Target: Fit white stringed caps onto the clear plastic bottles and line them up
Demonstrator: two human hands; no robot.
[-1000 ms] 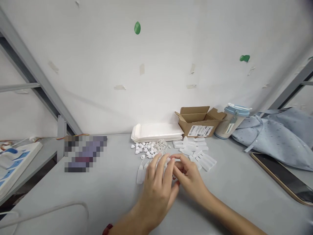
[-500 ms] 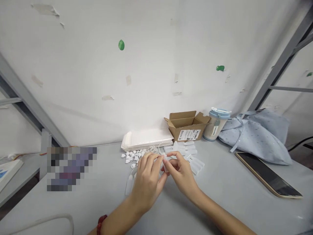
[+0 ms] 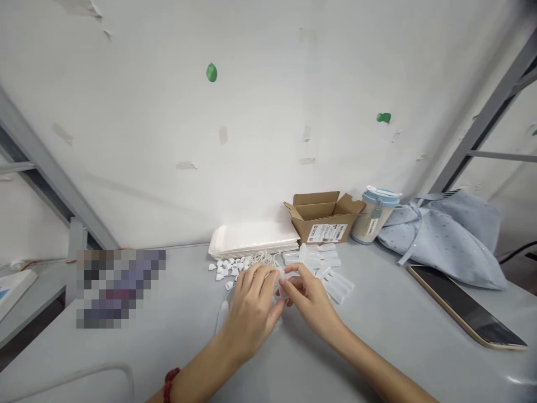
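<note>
My left hand (image 3: 251, 308) and my right hand (image 3: 312, 302) meet at the middle of the desk, fingertips pinched together. Between them is a small translucent plastic tube (image 3: 282, 290), mostly covered by the fingers. A white cord loop (image 3: 276, 258) rises just behind the fingertips. Several similar clear tubes (image 3: 338, 285) lie behind and to the right of my right hand. Small white caps (image 3: 229, 268) are scattered beyond my left hand, beside a bundle of white cords (image 3: 263, 257). Partly hidden by my left wrist, another tube with a cord (image 3: 222, 314) rests on the desk.
A stack of white envelopes (image 3: 255, 238) lies against the wall, beside an open cardboard box (image 3: 325, 221). To the right are a blue-lidded cup (image 3: 371, 221), a light blue cloth bag (image 3: 444, 240) and a phone (image 3: 465, 305). A blurred-out item (image 3: 121, 288) sits at left.
My view has shifted slightly. Both hands stay together on the plastic tube, with only small finger movements.
</note>
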